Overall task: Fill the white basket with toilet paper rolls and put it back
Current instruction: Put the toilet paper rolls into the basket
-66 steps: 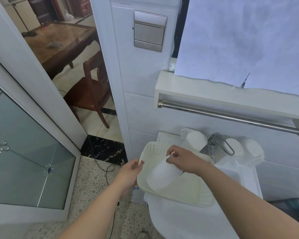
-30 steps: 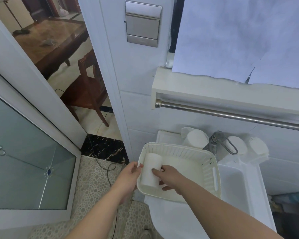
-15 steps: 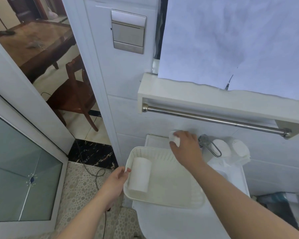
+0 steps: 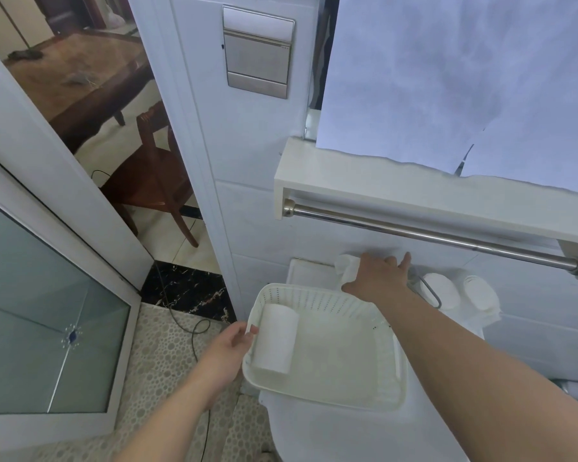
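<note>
One toilet paper roll is lying on its side in the left end of the white basket, which is sitting on the toilet lid. The left hand is pinching the basket's left rim to keep it from sliding. Farther back, the right hand is closing around a second roll by the wall. Two more rolls are waiting just beyond. Rolls are probably light and squishy, so holding one gently around the middle should work best.
</note>
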The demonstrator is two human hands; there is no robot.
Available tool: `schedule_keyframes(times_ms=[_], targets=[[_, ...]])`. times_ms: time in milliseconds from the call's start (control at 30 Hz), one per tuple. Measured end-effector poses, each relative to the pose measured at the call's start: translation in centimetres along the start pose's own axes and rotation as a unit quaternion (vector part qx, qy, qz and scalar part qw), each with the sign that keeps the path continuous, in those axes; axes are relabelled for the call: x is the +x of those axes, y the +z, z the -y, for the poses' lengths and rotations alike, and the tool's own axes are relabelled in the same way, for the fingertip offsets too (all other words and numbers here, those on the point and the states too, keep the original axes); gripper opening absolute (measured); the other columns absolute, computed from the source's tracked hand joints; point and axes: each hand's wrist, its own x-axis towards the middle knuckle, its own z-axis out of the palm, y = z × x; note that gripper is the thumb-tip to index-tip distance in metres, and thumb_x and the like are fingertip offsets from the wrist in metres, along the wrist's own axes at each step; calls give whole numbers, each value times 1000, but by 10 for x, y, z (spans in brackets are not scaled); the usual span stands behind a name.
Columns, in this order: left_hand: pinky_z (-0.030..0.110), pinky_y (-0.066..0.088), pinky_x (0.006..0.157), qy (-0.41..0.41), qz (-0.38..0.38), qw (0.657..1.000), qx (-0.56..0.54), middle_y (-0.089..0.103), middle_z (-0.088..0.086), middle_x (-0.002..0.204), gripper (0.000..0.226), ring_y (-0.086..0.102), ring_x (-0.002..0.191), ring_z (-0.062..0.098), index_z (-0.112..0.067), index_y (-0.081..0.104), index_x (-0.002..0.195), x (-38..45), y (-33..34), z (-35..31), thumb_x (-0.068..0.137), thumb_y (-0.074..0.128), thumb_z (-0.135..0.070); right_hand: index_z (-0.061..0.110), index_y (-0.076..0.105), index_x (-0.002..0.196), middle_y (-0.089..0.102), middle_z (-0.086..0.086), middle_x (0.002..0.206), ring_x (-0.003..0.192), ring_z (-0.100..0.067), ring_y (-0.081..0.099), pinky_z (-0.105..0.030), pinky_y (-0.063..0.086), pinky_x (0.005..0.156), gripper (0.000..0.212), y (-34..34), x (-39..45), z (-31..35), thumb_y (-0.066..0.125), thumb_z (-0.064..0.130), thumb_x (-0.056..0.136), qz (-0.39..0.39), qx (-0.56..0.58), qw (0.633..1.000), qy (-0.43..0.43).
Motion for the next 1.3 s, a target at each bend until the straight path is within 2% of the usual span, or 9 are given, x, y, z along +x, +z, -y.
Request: schedule_keyframes(times_ms=[233,333,400,500,733,900,1000,1167,1300], targets=[[55,58,109,-12,-2,1000,-10,83,-17,110,39,76,114,22,-54,78,92,0,1,-1,113,55,-30,45,44,133,54,-4,136,114,-30,64,-71,-12,118,58,-4,-4,-1,62,53,79,-22,-18,998,-52],[54,59,108,-13,-1,1000,-12,83,-18,110,38,76,114,22,-54,78,93,-1,1,-3,113,56,-31,43,46,128,54,-3,133,110,-31,64,-59,14,120,50,-7,-7,-5,64,45,82,-29,-15,995,-89],[54,59,107,-12,2,1000,-12,83,-19,108,33,76,113,22,-51,78,97,-2,1,-3,113,56,-32,41,47,124,53,-3,130,104,-31,60,-47,37,105,46,-9,-9,-7,66,38,82,-41,3,993,-114],[54,60,106,-8,1,1000,-10,82,-13,113,25,76,112,23,-43,78,106,-3,1,-5,113,56,-32,43,47,118,44,-4,134,109,-29,50,-39,48,80,41,-9,-12,-8,67,30,84,-62,77,987,-130],[46,61,100,4,5,1000,-15,80,-10,118,22,75,112,21,-36,75,114,-11,1,-12,114,53,-34,52,56,122,32,0,148,129,-31,36,-38,44,84,38,-20,-31,-7,64,32,91,-90,226,960,-136],[26,61,61,9,2,1000,-9,79,-6,116,22,75,91,17,-32,74,113,-17,2,-17,115,52,-34,50,59,122,37,0,147,127,-33,42,-37,40,91,35,-29,-65,-5,68,35,91,-126,283,939,-151],[34,62,68,5,1,1000,-4,76,-2,120,23,72,93,24,-30,72,115,-18,1,-19,116,49,-31,51,59,121,39,7,147,126,-25,47,-38,46,95,31,-34,-88,-6,69,40,93,-158,329,918,-156],[34,58,72,5,4,1000,1,76,1,124,24,71,96,26,-29,73,116,-17,0,-18,116,49,-29,59,59,115,46,25,131,109,10,51,-13,42,74,26,-35,-118,-11,67,44,95,-146,452,865,-158],[38,59,78,7,6,1000,11,75,5,128,25,70,100,28,-29,73,119,-14,1,-14,116,48,-30,55,62,115,59,15,105,72,-1,60,-16,48,59,24,-24,-127,-20,68,45,94,-76,522,839,-132]])
